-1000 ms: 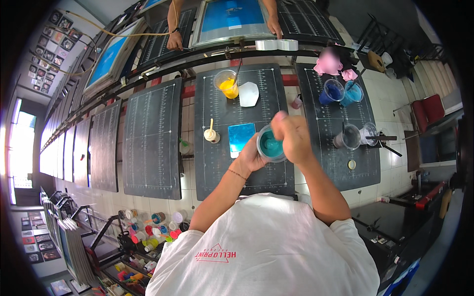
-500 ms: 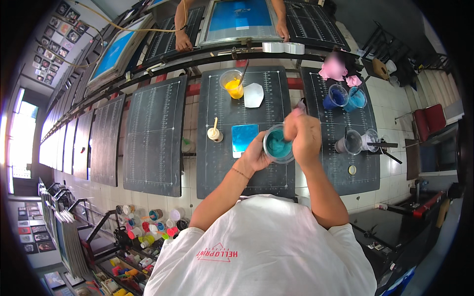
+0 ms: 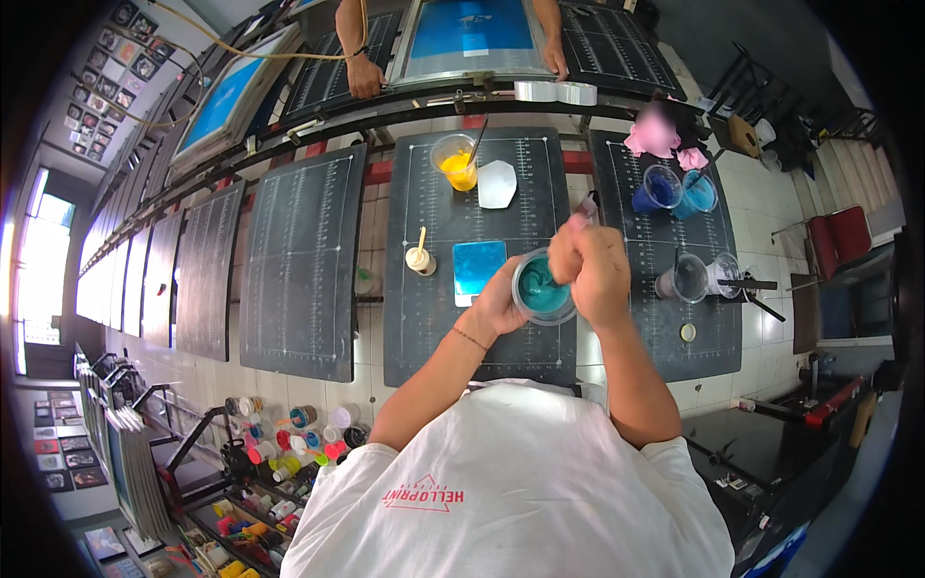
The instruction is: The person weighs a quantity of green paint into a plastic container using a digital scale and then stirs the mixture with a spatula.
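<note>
My left hand is wrapped round the side of a clear plastic cup of thick teal ink. Above the cup, my right hand is closed in a fist round a stirring stick, whose dark upper end sticks out past the fist; its lower part is hidden by the hand. Just left of the cup lies a flat, shiny blue square. Farther left stands a small pot of cream paste with a stick in it. A cup of yellow ink stands beyond, beside a white angular piece.
Black gridded boards carry these things. On the right board are a dark blue ink cup, a light blue one, a greyish cup and a small round lid. Across the rail, another person's hands rest by a screen frame.
My right fist has shifted slightly over the cup, with the stick tilted a little differently, and the teal ink's swirl has changed. The left hand still holds the cup in nearly the same place.
</note>
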`<state>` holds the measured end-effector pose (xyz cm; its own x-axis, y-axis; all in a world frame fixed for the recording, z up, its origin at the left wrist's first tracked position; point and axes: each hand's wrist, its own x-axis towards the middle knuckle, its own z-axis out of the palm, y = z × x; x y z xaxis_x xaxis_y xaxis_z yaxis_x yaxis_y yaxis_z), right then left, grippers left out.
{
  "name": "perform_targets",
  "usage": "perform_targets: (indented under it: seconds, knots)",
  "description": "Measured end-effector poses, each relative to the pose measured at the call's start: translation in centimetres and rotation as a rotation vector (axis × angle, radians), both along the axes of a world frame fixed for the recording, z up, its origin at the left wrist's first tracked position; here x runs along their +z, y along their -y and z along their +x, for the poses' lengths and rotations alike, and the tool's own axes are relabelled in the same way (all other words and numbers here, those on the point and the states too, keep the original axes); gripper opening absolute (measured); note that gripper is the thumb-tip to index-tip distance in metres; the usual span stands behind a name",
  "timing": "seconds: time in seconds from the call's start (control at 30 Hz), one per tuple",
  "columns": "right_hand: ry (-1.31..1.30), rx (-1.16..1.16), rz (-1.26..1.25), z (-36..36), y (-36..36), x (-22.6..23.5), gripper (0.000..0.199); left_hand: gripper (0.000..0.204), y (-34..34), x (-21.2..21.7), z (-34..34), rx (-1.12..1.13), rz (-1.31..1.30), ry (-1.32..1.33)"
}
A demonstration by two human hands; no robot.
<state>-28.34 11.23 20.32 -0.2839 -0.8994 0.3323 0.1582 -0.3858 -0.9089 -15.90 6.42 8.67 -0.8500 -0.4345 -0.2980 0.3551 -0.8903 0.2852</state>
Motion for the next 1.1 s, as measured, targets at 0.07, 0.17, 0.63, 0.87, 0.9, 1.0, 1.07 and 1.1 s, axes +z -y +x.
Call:
perform_targets:
  seconds: [0.07,0.17,0.63,0.87,0.9,1.0,1.07,1.1]
  knots:
    - [0.229,0.212,-0.009,0.0,-0.3,0.1,0.048,0.037,0.0,-0.4,-0.1,0.002,0.003,-0.024]
    - [0.030,-0.052,-0.005,0.1,-0.3,0.3,0.050,0.037,0.0,-0.6,0.0,0.005,0.029,-0.035]
    - [0.156,0.069,-0.004,0.0,-0.8,0.0,0.048,0.036,-0.1,-0.9,0.0,0.016,0.081,-0.006]
    - [-0.201,-0.316,0.104,-3.3,-0.6,-2.2,0.034,0.035,0.5,-3.7,0.5,0.007,0.165,-0.279]
    - [-0.203,-0.320,0.125,-3.6,-1.2,-3.2,0.041,0.037,0.9,-4.1,0.1,0.053,0.215,-0.157]
    - [-0.237,-0.186,0.320,-5.7,-4.8,-4.0,0.083,0.041,1.4,-3.7,-0.2,0.030,0.256,-0.198]
    - [-0.435,-0.150,0.375,-6.0,-6.7,-5.6,0.090,0.043,1.4,-4.0,-0.8,0.005,0.210,-0.121]
    - [-0.531,-0.159,0.384,-5.6,-7.3,-6.8,0.093,0.043,1.3,-4.5,-1.5,-0.021,0.209,-0.095]
